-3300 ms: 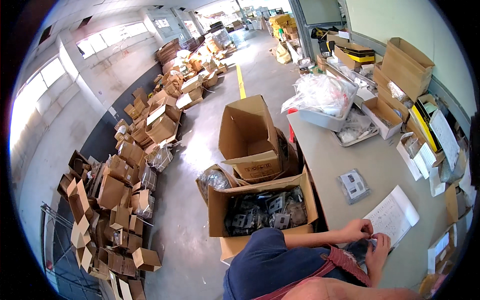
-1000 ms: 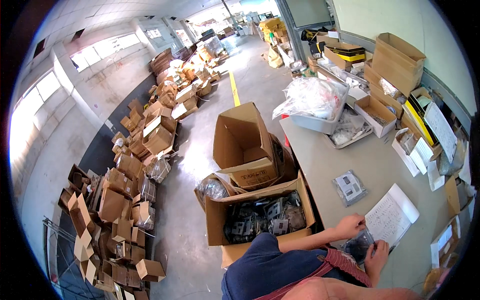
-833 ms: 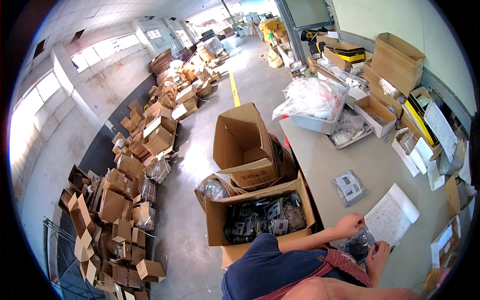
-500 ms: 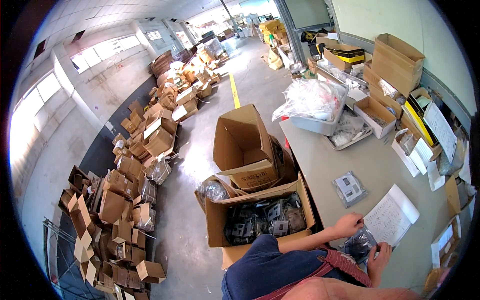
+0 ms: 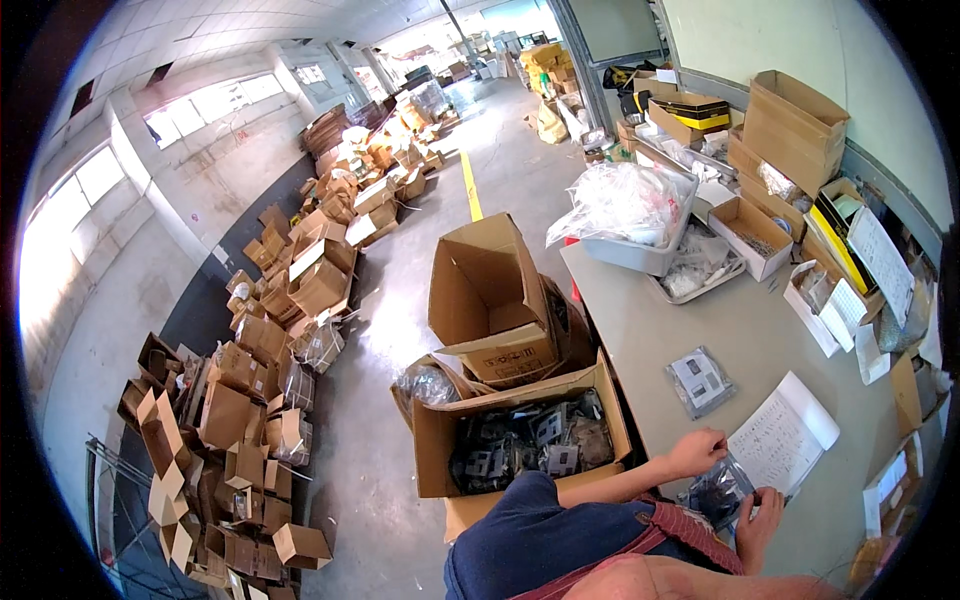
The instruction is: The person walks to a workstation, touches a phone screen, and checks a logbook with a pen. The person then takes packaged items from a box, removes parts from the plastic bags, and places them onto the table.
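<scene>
A clear plastic bag with dark contents is between my hands at the near edge of the table. My left hand is closed at the bag's far edge, with its fingers curled together. At the bag's right side, my right hand pinches the edge between thumb and fingers. Just beyond the right hand lies a pad of handwritten paper, its top sheet curling up. Farther out, a flat bagged packet with a grey printed card rests on the grey table.
An open carton of similar bagged packets stands left of the table, with an open carton behind it. A grey bin of clear bags sits at the table's far end. Small boxes line the right side. Many cartons fill the left wall.
</scene>
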Demonstrator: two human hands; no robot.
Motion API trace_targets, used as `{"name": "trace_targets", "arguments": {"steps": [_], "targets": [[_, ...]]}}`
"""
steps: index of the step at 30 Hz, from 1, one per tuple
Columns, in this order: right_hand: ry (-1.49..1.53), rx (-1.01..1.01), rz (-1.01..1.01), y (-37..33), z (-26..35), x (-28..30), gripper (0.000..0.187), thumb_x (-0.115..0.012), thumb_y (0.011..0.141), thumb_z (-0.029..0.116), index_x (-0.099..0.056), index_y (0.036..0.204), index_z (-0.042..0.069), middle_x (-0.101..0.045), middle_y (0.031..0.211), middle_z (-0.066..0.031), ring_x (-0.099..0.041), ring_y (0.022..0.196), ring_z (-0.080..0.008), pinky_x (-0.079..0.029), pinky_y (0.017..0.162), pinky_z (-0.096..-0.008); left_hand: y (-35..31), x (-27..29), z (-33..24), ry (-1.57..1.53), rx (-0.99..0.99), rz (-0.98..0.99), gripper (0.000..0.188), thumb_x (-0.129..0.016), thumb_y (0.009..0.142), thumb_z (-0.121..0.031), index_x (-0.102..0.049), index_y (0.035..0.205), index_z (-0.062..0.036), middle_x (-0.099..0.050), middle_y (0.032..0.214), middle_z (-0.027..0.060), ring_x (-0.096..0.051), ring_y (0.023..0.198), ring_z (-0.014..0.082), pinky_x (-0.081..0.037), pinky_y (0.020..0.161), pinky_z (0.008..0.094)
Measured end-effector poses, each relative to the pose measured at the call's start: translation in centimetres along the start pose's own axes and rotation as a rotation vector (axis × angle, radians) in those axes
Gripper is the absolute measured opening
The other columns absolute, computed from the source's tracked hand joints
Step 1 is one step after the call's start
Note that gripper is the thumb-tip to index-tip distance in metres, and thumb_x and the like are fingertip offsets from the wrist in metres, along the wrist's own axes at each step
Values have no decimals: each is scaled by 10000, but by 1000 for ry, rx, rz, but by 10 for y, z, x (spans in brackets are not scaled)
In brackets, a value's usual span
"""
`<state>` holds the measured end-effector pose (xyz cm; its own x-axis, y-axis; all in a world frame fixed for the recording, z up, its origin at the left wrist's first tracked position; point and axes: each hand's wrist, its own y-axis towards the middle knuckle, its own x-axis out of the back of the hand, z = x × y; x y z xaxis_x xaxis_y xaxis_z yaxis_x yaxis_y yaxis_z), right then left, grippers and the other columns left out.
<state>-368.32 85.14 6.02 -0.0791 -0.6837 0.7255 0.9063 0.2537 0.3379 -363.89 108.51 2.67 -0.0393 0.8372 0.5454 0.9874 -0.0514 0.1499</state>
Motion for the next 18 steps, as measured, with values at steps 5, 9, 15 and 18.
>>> {"name": "trace_targets", "arguments": {"steps": [5,9,15,18], "targets": [[11,-11,3,-1,-5,-2,121,-568,865,89,-516,890,-18,-535,842,-179,-501,835,-364,-403,755,-465,2,-1,4,0,-1,0,160,-667,812,-166,-623,852,-18,-657,845,191,-624,852,383,-494,742,469],[16,-22,5,-3,-11,-3,136,-581,865,99,-516,893,-18,-533,847,-182,-500,843,-362,-401,764,-461,2,-1,8,7,23,-1,161,-668,814,-165,-617,857,-18,-657,853,188,-620,868,383,-489,748,469],[95,-81,27,-9,-18,0,129,-616,841,72,-519,870,-8,-534,825,-166,-501,832,-356,-397,770,-460,-1,-3,8,16,-5,-9,155,-662,823,-168,-625,861,-22,-660,843,183,-622,845,385,-490,733,465],[69,-103,40,-11,-24,5,139,-639,830,70,-522,860,2,-529,794,-152,-501,803,-345,-407,744,-433,-4,-3,3,-17,13,22,147,-640,835,-168,-638,864,-24,-671,818,174,-640,797,368,-497,703,454]]}}
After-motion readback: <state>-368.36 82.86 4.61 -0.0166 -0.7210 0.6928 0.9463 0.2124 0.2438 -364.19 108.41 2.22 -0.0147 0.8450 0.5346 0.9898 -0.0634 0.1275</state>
